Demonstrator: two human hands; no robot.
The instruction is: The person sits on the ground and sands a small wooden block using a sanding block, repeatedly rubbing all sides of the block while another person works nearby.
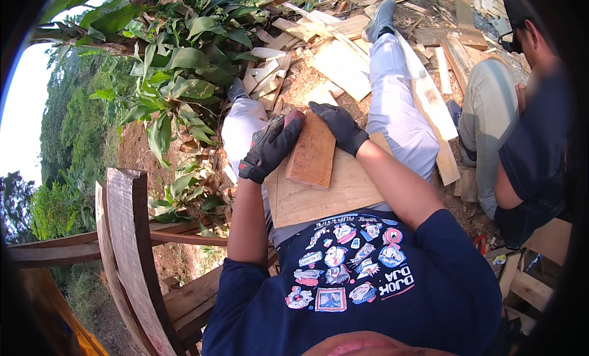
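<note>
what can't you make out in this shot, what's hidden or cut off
Head view only:
- Palm of the left hand and the red block edge under it: covered by the glove.
- Right hand fingertips: hidden behind the block's top end.
- Board near edge: hidden by the shirt.
- Seated person at right: cut off by the dark rim.
- Small items at lower right: too small and shadowed.

You're outdoors in daylight: bare dirt ground (pixel 138 150) littered with wood offcuts (pixel 334 61). Leafy plants (pixel 178 68) on your left, a curved plank frame (pixel 126 233) below them. Another person (pixel 521 123) sits on your right.
</note>
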